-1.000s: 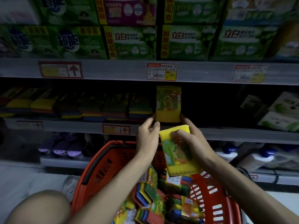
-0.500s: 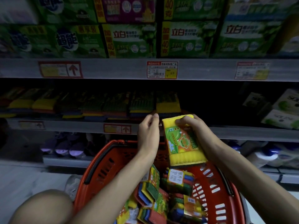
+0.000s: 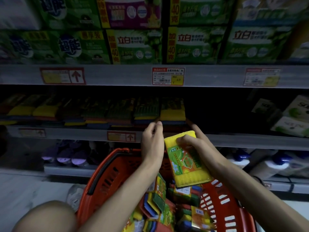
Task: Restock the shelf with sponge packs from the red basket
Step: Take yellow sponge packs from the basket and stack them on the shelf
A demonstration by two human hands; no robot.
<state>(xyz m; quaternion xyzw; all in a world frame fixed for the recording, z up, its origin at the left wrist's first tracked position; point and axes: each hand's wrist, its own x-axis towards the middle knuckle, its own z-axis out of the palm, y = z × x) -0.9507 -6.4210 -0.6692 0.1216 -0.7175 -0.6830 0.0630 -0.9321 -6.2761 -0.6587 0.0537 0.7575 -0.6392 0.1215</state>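
- One sponge pack (image 3: 185, 162), yellow, is gripped at its far end by the fingers (image 3: 183, 139) of the right hand (image 3: 200, 145); its long axis is pointed towards the shelf (image 3: 242, 140).
- One dark gap, just right of the end stack (image 3: 173, 113), is judged the target, up and ahead.
- One left hand (image 3: 153, 141), nearer that stack: loosely curled, nothing held.
- One red basket (image 3: 107, 173): packs too jumbled to be counted.
- Shelf stacks: roughly eight, dimly seen.

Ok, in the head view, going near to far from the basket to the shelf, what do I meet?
Loose packs in the red basket → held sponge pack → shelf lip → stocked sponge row.
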